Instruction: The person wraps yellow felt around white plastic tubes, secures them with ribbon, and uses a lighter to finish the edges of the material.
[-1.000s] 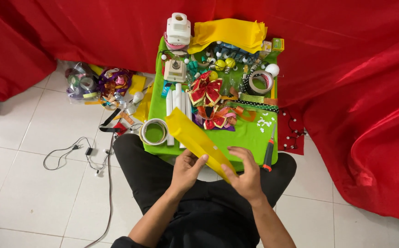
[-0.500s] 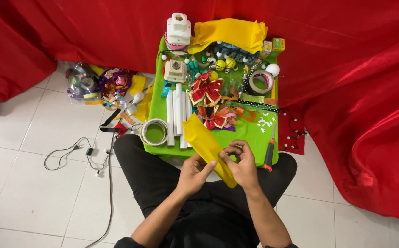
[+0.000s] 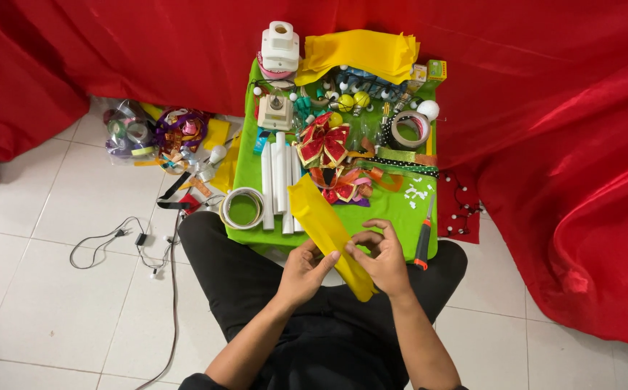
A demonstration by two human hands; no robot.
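Observation:
A long folded strip of yellow paper [image 3: 316,211] runs slantwise from the green table down to my lap. My left hand [image 3: 305,270] pinches its lower part from the left. My right hand [image 3: 380,261] grips the same end from the right, fingers curled over the strip. Both hands sit close together above my black trousers, just in front of the low green table [image 3: 393,217].
On the table lie white tubes [image 3: 279,177], a tape roll [image 3: 242,208], red-gold bows [image 3: 323,143], another tape roll [image 3: 410,128], ribbons, a yellow paper stack [image 3: 361,52] and an orange-handled cutter [image 3: 423,242]. Ribbon spools [image 3: 156,133] and a cable [image 3: 122,242] lie on the tiled floor. Red cloth surrounds everything.
My hands have drawn closer together at the strip's lower end, and the strip has shifted slightly toward me and to the right.

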